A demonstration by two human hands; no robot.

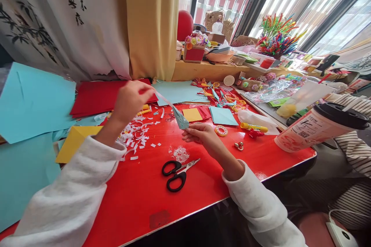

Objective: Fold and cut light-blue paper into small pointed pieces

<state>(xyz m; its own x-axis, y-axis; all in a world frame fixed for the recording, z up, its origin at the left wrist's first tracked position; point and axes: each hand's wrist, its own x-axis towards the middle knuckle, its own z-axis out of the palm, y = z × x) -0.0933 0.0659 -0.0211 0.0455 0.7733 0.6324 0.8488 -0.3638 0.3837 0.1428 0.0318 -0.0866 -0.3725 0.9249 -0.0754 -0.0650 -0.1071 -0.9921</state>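
My right hand (198, 134) pinches a small light-blue folded paper piece (181, 119), narrow at its upper end, held above the red table. Up and to the left, my left hand (130, 98), slightly blurred, is closed with its fingertips on a thin pale strip (164, 98). That strip runs taut down to the tip of the blue paper piece. Below my hands lie black-handled scissors (179, 174), blades slightly apart and pointing right. White paper scraps (136, 135) are scattered under my left hand.
On the red table (139, 200) are light-blue square sheets (223, 115), a yellow square (192, 114), a tape roll (221, 131), a yellow glue stick (253, 127) and cut paper pieces (223, 98). A tall lidded cup (315, 127) stands at the right edge. Large blue sheets (34, 104) lie left.
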